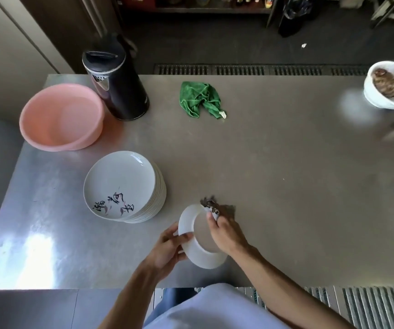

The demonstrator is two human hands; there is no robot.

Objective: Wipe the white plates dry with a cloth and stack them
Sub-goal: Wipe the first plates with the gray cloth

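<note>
Wiping plate (200, 255), near centre: left hand (167, 249) grips rim, right hand (225, 233) clutches cloth (212, 208). Next, likely: lay plate on stack (122, 184), left.

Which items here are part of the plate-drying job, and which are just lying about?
In the job: plate, held by the left hand; patterned cloth, gripped by the right hand against the plate; stack of plates.

Lying about: pink basin; black jug; green cloth, untouched; white bowl at the far right.
</note>
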